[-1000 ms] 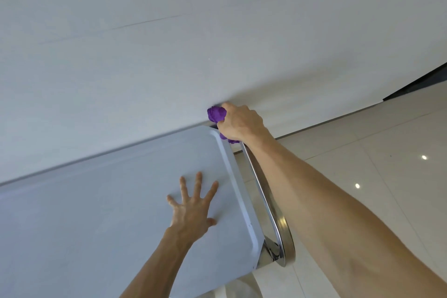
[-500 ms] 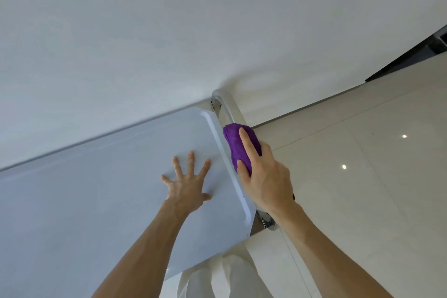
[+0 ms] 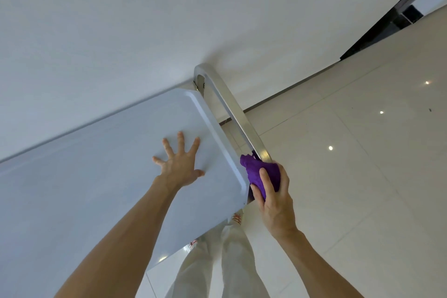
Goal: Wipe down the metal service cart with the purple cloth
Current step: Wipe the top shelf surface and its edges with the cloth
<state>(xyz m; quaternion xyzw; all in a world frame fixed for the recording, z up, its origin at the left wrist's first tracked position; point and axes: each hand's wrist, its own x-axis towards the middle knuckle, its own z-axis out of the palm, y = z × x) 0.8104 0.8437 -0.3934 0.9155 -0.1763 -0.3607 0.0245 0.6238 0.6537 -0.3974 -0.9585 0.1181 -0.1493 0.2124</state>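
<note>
You are looking down at one metal cart (image 3: pixel 96 176) that stands against a white wall (image 3: pixel 169 19), with your two hands in view. The cart's flat top is pale and bare-looking, with a raised lip along its right edge, and it runs out of sight at the left and bottom of the view. One curved steel handle (image 3: pixel 232 109) arcs along the cart's right end, from the far corner by the wall down toward you. Your left hand (image 3: pixel 180 166) lies flat on the cart top near that right edge, fingers straight and spread wide, holding nothing. Your right hand (image 3: pixel 273 191) is curled around one purple cloth (image 3: pixel 258 172), which is bunched into a wad and pressed against the near end of the handle, just beside the cart's near right corner. The cloth and your fingers hide where the handle meets the cart there, so that joint cannot be made out. Your two hands are apart, with the cart's lip between them. Below the cart, your white trousers (image 3: pixel 232 261) show, and the cart's lower parts are hidden by its top. Glossy cream floor tiles (image 3: pixel 362 176) fill the right side, with four small light reflections. A dark opening at the top right is cut off and unclear.
</note>
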